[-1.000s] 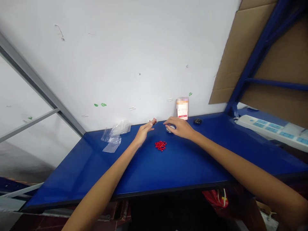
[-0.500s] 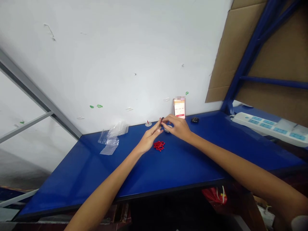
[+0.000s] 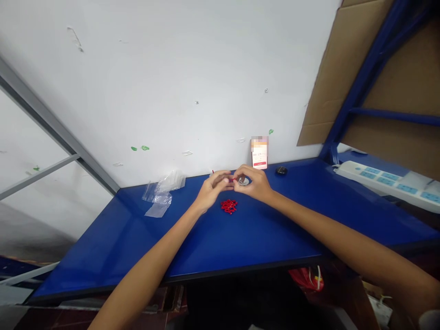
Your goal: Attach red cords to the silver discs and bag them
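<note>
While both bare hands meet near the middle of the frame, above the far part of the glossy blue tabletop (image 3: 268, 233), a small, slim red piece (image 3: 233, 179) lies between their fingertips, partly hidden by them. It sits to the right of the left hand (image 3: 212, 189) and to the left of the right hand (image 3: 256, 183), at the tips of both, so neither is clearly nearer. Its long axis appears to run across the frame, from one hand toward the other, though its ends are covered. The left hand's thumb and fingers close narrowly about it; the right hand's thumb and forefinger pinch at its right side, leaving a rounded gap behind. Through that gap shows a pale, round, shallow dish (image 3: 244, 182). Just below the hands, at the frame's centre, lies a loose pile of small, glossy red pieces (image 3: 228, 206), apart from both.
</note>
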{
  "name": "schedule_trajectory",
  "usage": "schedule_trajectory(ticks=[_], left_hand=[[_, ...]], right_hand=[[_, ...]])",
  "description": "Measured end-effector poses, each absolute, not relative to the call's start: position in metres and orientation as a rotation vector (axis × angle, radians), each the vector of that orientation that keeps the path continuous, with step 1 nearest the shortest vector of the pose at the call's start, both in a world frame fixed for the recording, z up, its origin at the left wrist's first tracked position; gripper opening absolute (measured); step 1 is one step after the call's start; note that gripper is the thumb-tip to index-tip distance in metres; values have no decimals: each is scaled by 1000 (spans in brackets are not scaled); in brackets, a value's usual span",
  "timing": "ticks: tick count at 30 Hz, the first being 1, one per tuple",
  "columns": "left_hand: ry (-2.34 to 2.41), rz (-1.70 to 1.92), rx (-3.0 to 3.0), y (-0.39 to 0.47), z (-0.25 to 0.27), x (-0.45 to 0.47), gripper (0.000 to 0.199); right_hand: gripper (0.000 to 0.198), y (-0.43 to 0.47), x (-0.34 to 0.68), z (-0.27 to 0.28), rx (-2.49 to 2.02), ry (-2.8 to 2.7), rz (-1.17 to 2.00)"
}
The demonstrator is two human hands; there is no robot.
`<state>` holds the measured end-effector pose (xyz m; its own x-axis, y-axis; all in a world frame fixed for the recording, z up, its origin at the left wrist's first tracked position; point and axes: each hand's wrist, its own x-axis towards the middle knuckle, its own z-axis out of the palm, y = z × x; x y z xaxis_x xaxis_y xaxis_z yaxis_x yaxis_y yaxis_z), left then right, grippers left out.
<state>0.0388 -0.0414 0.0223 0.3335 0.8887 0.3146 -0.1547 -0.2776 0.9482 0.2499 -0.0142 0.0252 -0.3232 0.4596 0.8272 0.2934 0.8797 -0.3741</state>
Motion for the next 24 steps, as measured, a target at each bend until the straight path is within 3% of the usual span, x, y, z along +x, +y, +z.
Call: schedule_trajectory(ticks=[7, 11, 21, 24], left_hand=[[779, 1378, 1443, -32, 21, 28, 49], [845, 1380, 1475, -31, 17, 28, 45], [878, 1297, 1465, -34, 9, 37, 44], [874, 1242, 1482, -35, 3, 45, 47]], right_hand=[[10, -7, 257, 26, -423, -2417, 607], [18, -4, 258, 21, -386, -2596, 545], [30, -6, 261, 26, -523, -2274, 335], [18, -11, 254, 21, -527, -2270, 216]])
